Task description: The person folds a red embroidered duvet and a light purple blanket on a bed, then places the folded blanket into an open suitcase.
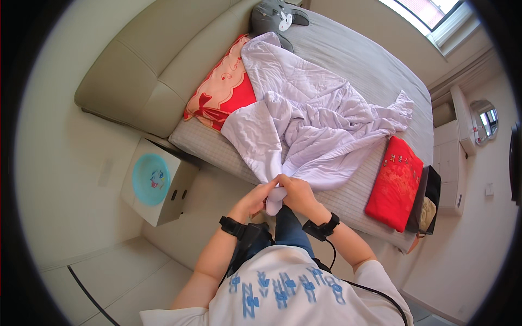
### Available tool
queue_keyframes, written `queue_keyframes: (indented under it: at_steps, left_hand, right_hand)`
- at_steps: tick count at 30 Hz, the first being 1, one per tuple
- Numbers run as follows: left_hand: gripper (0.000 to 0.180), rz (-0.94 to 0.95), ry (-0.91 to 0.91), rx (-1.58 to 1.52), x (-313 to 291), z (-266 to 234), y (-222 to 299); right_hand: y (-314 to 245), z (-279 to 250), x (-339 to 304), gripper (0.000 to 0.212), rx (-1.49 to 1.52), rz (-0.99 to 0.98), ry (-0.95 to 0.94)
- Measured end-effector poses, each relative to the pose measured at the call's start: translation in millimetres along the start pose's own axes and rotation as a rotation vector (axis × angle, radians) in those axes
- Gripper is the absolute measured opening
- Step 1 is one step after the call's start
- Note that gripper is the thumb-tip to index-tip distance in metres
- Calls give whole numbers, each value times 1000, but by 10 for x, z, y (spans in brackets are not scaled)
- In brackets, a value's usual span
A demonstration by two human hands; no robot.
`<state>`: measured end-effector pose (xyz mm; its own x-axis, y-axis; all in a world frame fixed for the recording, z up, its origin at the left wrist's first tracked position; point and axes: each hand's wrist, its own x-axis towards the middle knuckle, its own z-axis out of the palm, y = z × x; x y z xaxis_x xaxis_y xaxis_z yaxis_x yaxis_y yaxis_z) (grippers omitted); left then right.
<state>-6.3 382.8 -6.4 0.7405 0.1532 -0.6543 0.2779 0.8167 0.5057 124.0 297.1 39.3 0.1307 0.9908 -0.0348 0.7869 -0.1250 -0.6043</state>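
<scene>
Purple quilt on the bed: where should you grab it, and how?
Probably by its bunched end, coming from the person's side with both hands. There the light purple quilt narrows into a thin gather that fingers can close around; the left hand and right hand hold it there. The rest lies wide and rumpled on the bed, so it looks harder to grip.

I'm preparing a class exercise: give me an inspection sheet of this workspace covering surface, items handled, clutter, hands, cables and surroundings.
Surface: bed with a grey cover.
Items handled: lavender quilt, rumpled, one end gathered toward the person.
Clutter: red folded fabric, red-and-peach pillow partly covered by the quilt, and grey plush toy, all on the bed.
Hands: left hand and right hand together grip the gathered end.
Cables: black cable across the shirt.
Surroundings: headboard, window, nightstand holding a turquoise basin.
</scene>
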Motion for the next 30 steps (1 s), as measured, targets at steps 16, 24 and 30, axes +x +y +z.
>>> queue_keyframes:
  at_steps: [16, 24, 30]
  left_hand:
    - [24, 4, -193, -97, 144, 81, -93]
    - [21, 235, 11, 89, -318, 558, 355]
    - [26, 537, -10, 74, -1158, 1085, 1024]
  right_hand:
    - [185, 10, -326, 25, 125, 34, 193]
    - [747, 131, -334, 21, 263, 109, 493]
    - [1593, 96, -303, 9, 68, 319, 923]
